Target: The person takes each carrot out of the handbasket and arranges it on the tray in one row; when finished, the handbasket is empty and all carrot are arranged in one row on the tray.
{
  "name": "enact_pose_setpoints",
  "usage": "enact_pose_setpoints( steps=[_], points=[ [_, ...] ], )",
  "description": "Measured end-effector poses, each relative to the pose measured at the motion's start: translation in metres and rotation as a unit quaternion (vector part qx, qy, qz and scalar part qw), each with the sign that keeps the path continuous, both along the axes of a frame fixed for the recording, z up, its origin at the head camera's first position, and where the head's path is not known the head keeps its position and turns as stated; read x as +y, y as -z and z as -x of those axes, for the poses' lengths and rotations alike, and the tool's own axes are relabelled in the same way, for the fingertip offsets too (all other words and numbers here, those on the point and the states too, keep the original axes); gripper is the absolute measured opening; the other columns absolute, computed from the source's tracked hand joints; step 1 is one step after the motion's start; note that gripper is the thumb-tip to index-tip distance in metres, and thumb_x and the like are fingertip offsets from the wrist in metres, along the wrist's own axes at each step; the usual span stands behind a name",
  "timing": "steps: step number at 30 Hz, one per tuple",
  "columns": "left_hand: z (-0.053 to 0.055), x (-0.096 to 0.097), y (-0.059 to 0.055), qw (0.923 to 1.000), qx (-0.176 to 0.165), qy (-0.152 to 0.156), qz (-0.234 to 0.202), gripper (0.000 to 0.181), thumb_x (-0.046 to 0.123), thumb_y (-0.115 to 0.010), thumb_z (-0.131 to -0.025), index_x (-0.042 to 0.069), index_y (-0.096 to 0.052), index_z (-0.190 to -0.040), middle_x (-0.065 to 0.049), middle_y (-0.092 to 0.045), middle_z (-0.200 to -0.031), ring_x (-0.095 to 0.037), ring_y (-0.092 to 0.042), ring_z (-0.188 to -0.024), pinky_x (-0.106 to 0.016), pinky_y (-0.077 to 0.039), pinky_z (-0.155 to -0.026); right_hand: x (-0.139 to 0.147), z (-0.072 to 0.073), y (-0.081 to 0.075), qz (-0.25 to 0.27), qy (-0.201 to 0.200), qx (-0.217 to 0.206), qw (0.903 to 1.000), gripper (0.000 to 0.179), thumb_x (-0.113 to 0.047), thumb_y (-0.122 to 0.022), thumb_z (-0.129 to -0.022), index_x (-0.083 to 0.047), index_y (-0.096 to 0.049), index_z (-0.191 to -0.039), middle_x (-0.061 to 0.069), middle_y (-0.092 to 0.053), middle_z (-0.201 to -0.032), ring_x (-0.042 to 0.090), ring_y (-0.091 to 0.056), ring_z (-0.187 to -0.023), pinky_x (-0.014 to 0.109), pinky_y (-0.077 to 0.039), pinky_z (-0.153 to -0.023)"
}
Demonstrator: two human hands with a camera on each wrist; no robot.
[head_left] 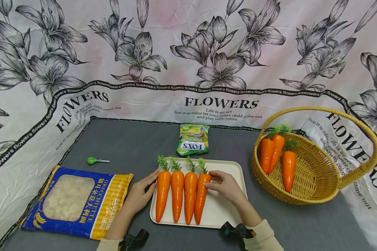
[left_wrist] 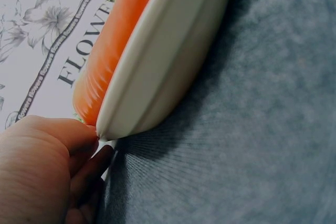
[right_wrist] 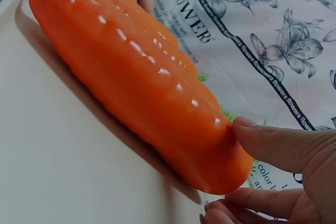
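Several orange toy carrots (head_left: 177,197) with green tops lie side by side on a cream tray (head_left: 224,209). At the tray's left rim, my left hand (head_left: 140,193) pinches the edge beside the leftmost carrot (head_left: 163,195); the left wrist view has the thumb on the rim and fingers below it. My right hand (head_left: 227,188) holds the rightmost carrot (head_left: 201,200) near its thick leafy end. Close up in the right wrist view, thumb and fingertips sit on either side of that carrot (right_wrist: 142,87), which lies on the tray.
A yellow wicker basket (head_left: 320,174) with three carrots stands at right. Behind the tray lies a green Fox's candy bag (head_left: 193,139). A blue and yellow pasta bag (head_left: 81,205) and a green lollipop (head_left: 91,160) lie at left. Flowered cloth (head_left: 157,101) hangs behind.
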State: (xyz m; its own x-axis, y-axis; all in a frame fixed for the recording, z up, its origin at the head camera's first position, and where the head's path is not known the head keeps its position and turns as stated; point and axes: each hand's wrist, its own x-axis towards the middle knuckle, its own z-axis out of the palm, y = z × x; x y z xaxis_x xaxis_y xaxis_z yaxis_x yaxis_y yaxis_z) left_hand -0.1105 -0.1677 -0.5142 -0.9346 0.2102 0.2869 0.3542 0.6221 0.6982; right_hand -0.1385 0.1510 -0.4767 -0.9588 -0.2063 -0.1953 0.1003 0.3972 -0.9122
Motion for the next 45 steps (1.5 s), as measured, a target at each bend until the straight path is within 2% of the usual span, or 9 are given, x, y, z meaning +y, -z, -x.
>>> enact_pose_setpoints(
  steps=[6,12,25,30,38,40,42,45],
  points=[
    [0.0,0.0,0.0,1.0,0.0,0.001,0.001,0.04,0.012,-0.059,-0.094,0.009,-0.056,-0.133,-0.004,-0.052,-0.139,-0.023,-0.051,-0.126,-0.045,-0.045,-0.1,0.002,0.0,-0.002,-0.007,-0.009,0.011,0.9999,0.056,-0.019,-0.076,-0.08,0.005,-0.056,-0.126,0.022,-0.061,-0.122,0.033,-0.06,-0.109,0.045,-0.052,-0.092],
    [-0.001,0.001,0.0,1.0,-0.002,0.001,0.002,0.04,0.012,-0.059,-0.094,0.008,-0.055,-0.134,-0.004,-0.052,-0.14,-0.024,-0.051,-0.126,-0.045,-0.045,-0.1,0.005,0.002,-0.002,-0.019,-0.01,0.01,0.9997,0.056,-0.021,-0.077,-0.079,0.003,-0.058,-0.126,0.02,-0.06,-0.124,0.032,-0.06,-0.109,0.043,-0.052,-0.091],
    [0.0,0.001,0.002,1.0,0.004,-0.001,0.003,0.04,0.012,-0.059,-0.094,0.009,-0.056,-0.133,-0.003,-0.053,-0.139,-0.023,-0.052,-0.125,-0.045,-0.045,-0.1,0.024,0.003,-0.017,-0.015,-0.057,0.026,0.998,0.053,-0.016,-0.072,-0.084,0.011,-0.054,-0.126,0.026,-0.059,-0.124,0.037,-0.058,-0.112,0.046,-0.05,-0.095],
    [-0.001,0.001,0.001,1.0,0.002,-0.001,0.002,0.04,0.013,-0.059,-0.094,0.009,-0.056,-0.133,-0.003,-0.053,-0.139,-0.023,-0.052,-0.125,-0.045,-0.046,-0.1,0.035,0.004,-0.022,-0.019,-0.047,0.025,0.9984,0.054,-0.017,-0.071,-0.085,0.008,-0.052,-0.129,0.025,-0.057,-0.127,0.037,-0.057,-0.115,0.044,-0.05,-0.096],
    [-0.001,0.001,-0.001,1.0,-0.002,-0.005,0.003,0.04,0.012,-0.06,-0.093,0.009,-0.057,-0.133,-0.004,-0.053,-0.139,-0.024,-0.052,-0.125,-0.045,-0.045,-0.1,0.055,0.004,-0.035,0.005,-0.031,0.081,0.9963,0.053,-0.014,-0.068,-0.087,0.007,-0.049,-0.133,0.027,-0.053,-0.131,0.039,-0.053,-0.121,0.048,-0.041,-0.104],
    [-0.001,0.001,0.0,1.0,-0.001,-0.007,0.006,0.04,0.012,-0.06,-0.093,0.009,-0.056,-0.133,-0.004,-0.053,-0.139,-0.024,-0.052,-0.125,-0.045,-0.045,-0.1,0.059,0.003,-0.039,0.012,-0.023,0.095,0.9952,0.052,-0.013,-0.067,-0.088,0.007,-0.049,-0.132,0.027,-0.052,-0.132,0.037,-0.053,-0.121,0.043,-0.041,-0.104],
    [-0.001,0.001,0.0,1.0,-0.001,-0.007,0.007,0.04,0.012,-0.06,-0.093,0.009,-0.056,-0.133,-0.004,-0.053,-0.139,-0.024,-0.052,-0.125,-0.045,-0.045,-0.1,0.065,0.003,-0.044,0.021,-0.014,0.109,0.9937,0.051,-0.012,-0.067,-0.088,0.007,-0.049,-0.132,0.028,-0.052,-0.132,0.033,-0.054,-0.121,0.033,-0.044,-0.103],
    [0.0,0.001,0.0,1.0,-0.002,-0.007,0.005,0.04,0.012,-0.06,-0.093,0.009,-0.056,-0.133,-0.003,-0.053,-0.139,-0.024,-0.052,-0.125,-0.045,-0.045,-0.1,0.075,0.002,-0.049,0.032,0.002,0.128,0.9912,0.05,-0.012,-0.066,-0.089,0.007,-0.049,-0.132,0.022,-0.054,-0.131,0.014,-0.058,-0.116,0.016,-0.045,-0.096]
  ],
)
